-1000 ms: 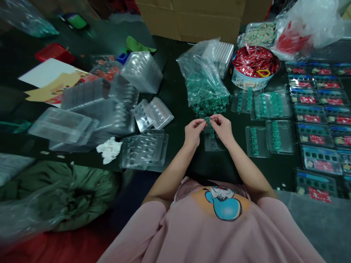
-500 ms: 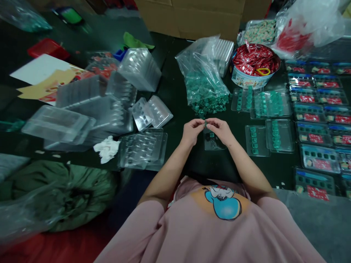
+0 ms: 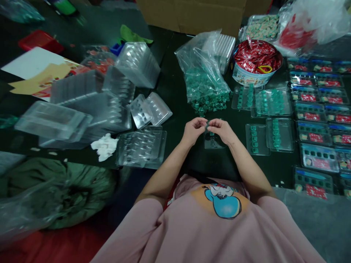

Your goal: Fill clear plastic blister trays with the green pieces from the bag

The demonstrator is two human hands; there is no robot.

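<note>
My left hand (image 3: pixel 194 129) and my right hand (image 3: pixel 221 128) meet fingertip to fingertip, pinching a small green plastic piece (image 3: pixel 207 124) between them. Its exact shape is hard to make out. Just below the fingers lies a clear plastic tray (image 3: pixel 212 144) with one green piece seen in it; my right hand covers part of this tray. Beyond my hands, a clear bag (image 3: pixel 201 78) spills a heap of green pieces (image 3: pixel 210 104) onto the dark table. Filled trays of green pieces (image 3: pixel 254 138) lie to the right of my right hand.
Stacks of clear trays (image 3: pixel 90 106) stand at left, beside crumpled white tissue (image 3: pixel 105 147). A round tin (image 3: pixel 253 75) of red packets sits back right. Rows of packed trays (image 3: pixel 312 135) line the right side. A cardboard box (image 3: pixel 192 16) borders the back.
My hands stay together over the tray, with the fingers slightly shifted around the green piece. The whole view has moved a little, most plainly at the left.
</note>
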